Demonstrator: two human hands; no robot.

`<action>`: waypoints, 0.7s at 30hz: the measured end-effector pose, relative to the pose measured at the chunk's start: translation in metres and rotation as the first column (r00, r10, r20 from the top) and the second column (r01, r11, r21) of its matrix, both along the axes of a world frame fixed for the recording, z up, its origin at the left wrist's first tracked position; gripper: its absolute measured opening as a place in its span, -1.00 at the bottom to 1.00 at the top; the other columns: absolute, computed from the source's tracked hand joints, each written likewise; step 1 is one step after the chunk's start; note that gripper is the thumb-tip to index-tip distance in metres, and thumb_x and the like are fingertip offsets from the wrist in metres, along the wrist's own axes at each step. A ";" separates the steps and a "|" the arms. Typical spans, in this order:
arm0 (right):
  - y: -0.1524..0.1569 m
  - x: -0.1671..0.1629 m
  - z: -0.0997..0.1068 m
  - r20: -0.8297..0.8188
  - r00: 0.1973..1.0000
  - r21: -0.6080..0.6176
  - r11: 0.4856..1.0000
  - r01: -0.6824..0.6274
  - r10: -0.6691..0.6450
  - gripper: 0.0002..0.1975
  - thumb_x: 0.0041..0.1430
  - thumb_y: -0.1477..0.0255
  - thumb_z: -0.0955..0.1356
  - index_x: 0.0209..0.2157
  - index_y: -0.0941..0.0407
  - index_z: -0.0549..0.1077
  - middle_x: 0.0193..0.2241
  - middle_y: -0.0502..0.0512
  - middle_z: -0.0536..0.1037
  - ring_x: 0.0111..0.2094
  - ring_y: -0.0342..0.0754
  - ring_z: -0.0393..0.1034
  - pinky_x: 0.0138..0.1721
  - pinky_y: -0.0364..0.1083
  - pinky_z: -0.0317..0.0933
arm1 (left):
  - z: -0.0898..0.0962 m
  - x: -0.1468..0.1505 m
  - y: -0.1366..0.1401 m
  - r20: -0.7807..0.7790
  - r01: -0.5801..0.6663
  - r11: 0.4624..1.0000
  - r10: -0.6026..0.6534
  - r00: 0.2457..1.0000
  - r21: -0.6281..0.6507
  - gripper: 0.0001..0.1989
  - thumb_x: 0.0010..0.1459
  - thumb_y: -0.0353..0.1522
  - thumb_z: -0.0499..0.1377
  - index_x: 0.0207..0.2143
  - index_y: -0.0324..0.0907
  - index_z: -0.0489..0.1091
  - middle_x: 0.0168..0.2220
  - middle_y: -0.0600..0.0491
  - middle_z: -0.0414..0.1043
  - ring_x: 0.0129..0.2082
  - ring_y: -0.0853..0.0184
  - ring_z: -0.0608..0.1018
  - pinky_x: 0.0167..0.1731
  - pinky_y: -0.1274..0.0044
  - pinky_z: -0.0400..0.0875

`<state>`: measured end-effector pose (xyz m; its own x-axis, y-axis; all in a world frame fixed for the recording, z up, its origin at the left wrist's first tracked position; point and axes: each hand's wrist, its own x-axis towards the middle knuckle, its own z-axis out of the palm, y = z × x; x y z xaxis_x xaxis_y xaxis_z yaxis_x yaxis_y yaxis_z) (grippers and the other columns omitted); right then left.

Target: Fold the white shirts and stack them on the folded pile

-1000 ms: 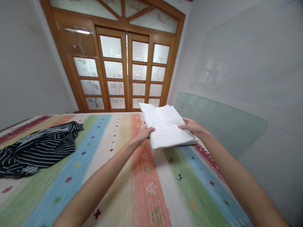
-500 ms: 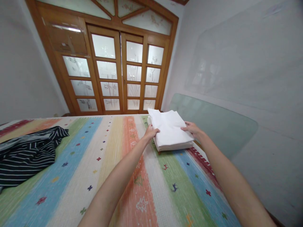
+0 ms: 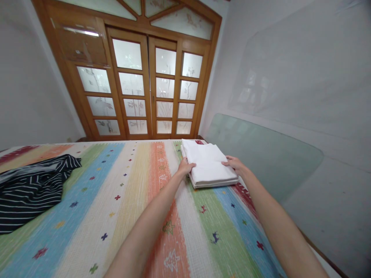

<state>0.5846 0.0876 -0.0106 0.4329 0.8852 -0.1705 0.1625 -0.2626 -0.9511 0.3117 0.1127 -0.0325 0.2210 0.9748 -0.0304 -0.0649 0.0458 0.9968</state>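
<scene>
A folded white cloth (image 3: pixel 211 164), in a squarish stack with several layers at its near edge, lies on the striped bedspread (image 3: pixel 127 216) right of the middle. My left hand (image 3: pixel 186 167) grips its left edge, thumb on top and the other fingers mostly hidden. On the opposite side, my right hand (image 3: pixel 234 164) holds the right edge, its thumb also resting on the upper face. How far the fingers reach under the layers cannot be seen.
A black garment with white stripes (image 3: pixel 34 189) lies crumpled at the left of the bed. Along the right wall leans a pale green headboard-like panel (image 3: pixel 257 146). Wooden doors with frosted panes (image 3: pixel 152 88) stand beyond the bed's far edge.
The white cloth's raised far edge has come down and the stack lies flatter. Both hands have moved slightly lower with it and still grip its sides.
</scene>
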 end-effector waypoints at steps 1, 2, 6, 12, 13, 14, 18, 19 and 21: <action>0.000 0.000 0.000 -0.009 1.000 -0.008 1.000 0.009 -0.009 -0.47 -0.23 0.59 0.51 -0.11 0.14 0.48 -0.29 0.12 0.63 -0.40 -0.03 0.52 -0.35 -0.08 0.42 | -0.001 0.001 0.001 -0.020 -0.008 1.000 0.008 1.000 0.016 -0.41 -0.12 -0.48 0.32 0.03 -0.19 0.29 -0.06 -0.09 0.52 -0.14 0.28 0.56 -0.19 0.50 0.46; 0.000 0.000 0.000 -0.017 1.000 -0.018 1.000 0.018 -0.018 -0.46 -0.22 0.59 0.51 -0.10 0.14 0.47 -0.28 0.13 0.63 -0.40 -0.02 0.52 -0.36 -0.07 0.42 | -0.001 0.001 0.001 -0.042 -0.016 0.999 0.017 0.999 0.033 -0.41 -0.13 -0.48 0.32 0.02 -0.18 0.30 -0.05 -0.08 0.52 -0.12 0.27 0.55 -0.16 0.49 0.45; 0.002 0.001 -0.001 -0.038 0.999 -0.072 0.997 0.026 -0.029 -0.48 -0.22 0.56 0.52 -0.11 0.15 0.46 -0.30 0.14 0.63 -0.41 -0.01 0.52 -0.37 -0.03 0.43 | 0.000 0.003 -0.005 -0.146 -0.057 0.992 0.073 0.987 0.109 -0.55 -0.12 -0.48 0.32 -0.11 -0.19 0.37 -0.07 -0.09 0.52 -0.07 0.22 0.52 -0.03 0.41 0.37; 0.001 -0.004 -0.002 0.233 0.969 -0.059 0.994 0.097 -0.081 -0.57 -0.21 0.46 0.53 -0.20 0.15 0.50 -0.27 0.17 0.61 -0.22 0.09 0.51 -0.17 0.03 0.39 | -0.003 0.003 -0.026 -0.281 -0.133 0.955 0.209 0.937 0.266 -0.57 -0.03 -0.47 0.22 -0.04 -0.24 0.31 0.03 -0.18 0.38 0.09 0.13 0.40 0.13 0.32 0.20; -0.001 -0.007 -0.001 0.336 0.937 -0.055 0.991 0.125 -0.100 -0.55 -0.19 0.43 0.52 -0.16 0.14 0.50 -0.21 0.20 0.60 -0.14 0.13 0.48 -0.09 0.07 0.36 | -0.003 0.002 -0.029 -0.310 -0.146 0.933 0.253 0.916 0.329 -0.53 -0.01 -0.46 0.21 0.00 -0.24 0.29 0.07 -0.20 0.33 0.12 0.12 0.36 0.15 0.32 0.17; -0.003 -0.010 0.000 0.454 0.884 -0.046 0.987 0.152 -0.115 -0.51 -0.16 0.41 0.51 -0.11 0.15 0.48 -0.14 0.25 0.57 -0.05 0.19 0.44 -0.02 0.11 0.31 | -0.003 0.001 -0.033 -0.341 -0.148 0.904 0.297 0.892 0.402 -0.51 0.00 -0.46 0.19 0.04 -0.25 0.27 0.12 -0.21 0.28 0.16 0.10 0.32 0.18 0.31 0.14; -0.008 -0.028 0.000 0.850 0.520 0.066 0.996 0.061 -0.088 -0.40 0.05 0.46 0.36 0.17 0.22 0.31 0.18 0.40 0.30 0.21 0.32 0.14 0.21 0.22 0.02 | 0.003 0.000 -0.048 -0.509 0.102 0.772 0.308 0.804 0.628 -0.53 0.11 -0.43 0.12 0.11 -0.24 0.27 0.24 -0.21 0.15 0.29 0.06 0.15 0.26 0.25 -0.02; -0.007 -0.032 -0.002 0.889 0.454 0.081 0.996 -0.032 -0.058 -0.40 0.09 0.48 0.32 0.21 0.22 0.26 0.25 0.37 0.22 0.27 0.30 0.03 0.26 0.20 -0.07 | 0.004 0.001 -0.052 -0.561 0.199 0.735 0.284 0.778 0.648 -0.54 0.14 -0.41 0.10 0.11 -0.24 0.28 0.26 -0.20 0.15 0.31 0.06 0.10 0.28 0.23 -0.05; -0.004 -0.041 -0.009 0.932 0.361 0.048 0.976 -0.211 0.032 -0.42 0.17 0.45 0.25 0.25 0.20 0.21 0.31 0.28 0.10 0.34 0.21 -0.14 0.31 0.16 -0.20 | 0.003 0.003 -0.059 -0.650 0.372 0.661 0.235 0.723 0.652 -0.57 0.18 -0.33 0.10 0.11 -0.21 0.30 0.28 -0.17 0.15 0.34 0.05 0.05 0.29 0.19 -0.09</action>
<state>0.5434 0.0831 -0.0198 0.1241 0.9147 0.3846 0.9781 -0.0476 -0.2024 0.3145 0.0537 -0.0300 0.5044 0.7178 0.4800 0.5509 -0.6955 0.4612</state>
